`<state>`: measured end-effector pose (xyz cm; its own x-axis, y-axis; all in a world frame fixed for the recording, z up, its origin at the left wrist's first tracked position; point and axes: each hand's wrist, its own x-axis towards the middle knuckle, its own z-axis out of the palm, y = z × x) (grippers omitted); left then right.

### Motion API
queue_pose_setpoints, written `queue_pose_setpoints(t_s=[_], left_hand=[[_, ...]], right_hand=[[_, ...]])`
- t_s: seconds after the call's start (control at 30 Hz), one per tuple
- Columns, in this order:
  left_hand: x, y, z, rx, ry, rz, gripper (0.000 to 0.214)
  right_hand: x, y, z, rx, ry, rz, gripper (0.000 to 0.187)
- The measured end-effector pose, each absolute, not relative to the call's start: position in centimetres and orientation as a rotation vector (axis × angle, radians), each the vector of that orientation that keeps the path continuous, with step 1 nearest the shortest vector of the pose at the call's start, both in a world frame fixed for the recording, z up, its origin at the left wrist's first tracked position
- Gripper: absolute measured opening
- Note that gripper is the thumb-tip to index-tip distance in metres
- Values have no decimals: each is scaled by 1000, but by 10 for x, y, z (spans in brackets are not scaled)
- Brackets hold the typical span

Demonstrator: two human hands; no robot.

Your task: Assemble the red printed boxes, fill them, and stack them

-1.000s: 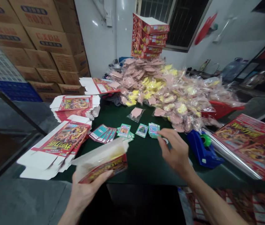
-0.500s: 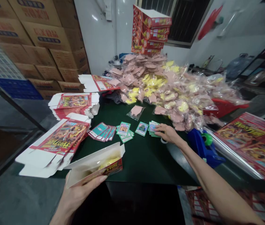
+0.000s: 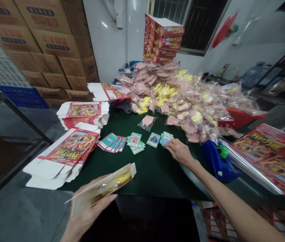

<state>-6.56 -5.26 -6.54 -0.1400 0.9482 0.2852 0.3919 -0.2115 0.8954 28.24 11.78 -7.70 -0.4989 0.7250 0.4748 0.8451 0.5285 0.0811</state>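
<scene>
My left hand (image 3: pixel 88 211) grips an open cardboard box (image 3: pixel 84 201), tilted at the table's front edge, with a yellow bagged piece (image 3: pixel 122 179) inside. Farther right, my right hand (image 3: pixel 182 154) pinches the near edge of a card on the right-hand card pile (image 3: pixel 165 137); its fingertips partly cover that card. Left of this pile lie a card with a dark picture (image 3: pixel 153 139), another small card pile (image 3: pixel 135 139) and a fan of teal-backed cards (image 3: pixel 111 142). A pink piece in a clear bag (image 3: pixel 147 122) lies just behind the cards.
Flattened red-and-white boxes (image 3: pixel 74 146) are stacked at left. A heap of bagged pink and yellow pieces (image 3: pixel 167 89) fills the back, with more red boxes (image 3: pixel 162 42) behind. At right are a blue tape dispenser (image 3: pixel 218 161), a clear roll (image 3: pixel 253 168) and red printed sheets (image 3: pixel 273 148).
My right hand has drawn slightly nearer, its fingers now closed at the card pile's near edge. The box in my left hand has tipped, its opening turned more toward the right.
</scene>
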Motion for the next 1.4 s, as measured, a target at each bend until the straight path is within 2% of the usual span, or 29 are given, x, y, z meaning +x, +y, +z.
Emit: queue_pose_setpoints(t_s=[0.1,0.2,0.33,0.57,0.73,0.93,1.23,1.33,1.4], left_hand=[[-63,-51,-63,1564,1464,1345,17],[-59,-52,-57,1539,1433,1383,27],[-57,-52,-45,1686,1350,1333,37],[-60,-51,-45,1835,1268,1362,40],[-63,-51,-53,1804,1207,1359,38],[-59,-46,-50,1732,1055,1459,35],[-59,-50,-43,1593,1380,1347,30],[-57,-48,-46,1419,1471,1350,37],[-53,-44,-45,1328,1483,1380,39]], right_hand=[[282,115,-68,-1330,-2317,-532,27],[269,120,-50,-1387,-2168,-646,38],[226,133,-22,-1265,-2246,-705,36],[150,147,-30,-1014,-2660,-500,19],[144,156,-50,-1051,-2784,-329,34],[146,157,-53,-1056,-2813,-261,29],[143,154,-67,-1172,-2372,-298,29],[159,157,-41,-1165,-2169,-273,21],[173,144,-12,-1122,-2011,-203,29]])
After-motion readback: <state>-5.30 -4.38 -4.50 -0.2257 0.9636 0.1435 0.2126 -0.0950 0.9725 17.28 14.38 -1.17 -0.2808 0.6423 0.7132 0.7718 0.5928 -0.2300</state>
